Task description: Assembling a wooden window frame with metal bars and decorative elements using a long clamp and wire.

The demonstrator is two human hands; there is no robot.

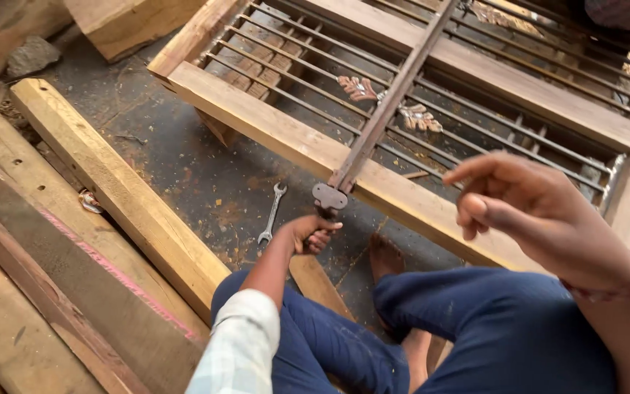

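The person sat on the floor (205, 182), knees in blue trousers filling the lower edge of the view, with one bare foot partly hidden between the legs. The right hand (530, 208) hung raised and blurred close to the camera, fingers loosely curled and apart, holding nothing. The left hand (311, 233), lower down, was closed around the near end of a long metal bar clamp (384, 109); what the fingers gripped below the clamp's grey end plate was hidden by the hand itself.

The clamp was a flat, rust-brown bar running diagonally up and away across a wooden window frame (293, 142) fitted with a grille of thin metal rods and two small ornaments. Its far end was cut off at the top edge. The end plate sat against the outer face of the frame's near rail.

An open-ended spanner (271, 213) lay on the floor just left of the left hand, not touching it. Bare, dusty floor lay open between the frame and a stack of timber beams (103, 182) on the left.
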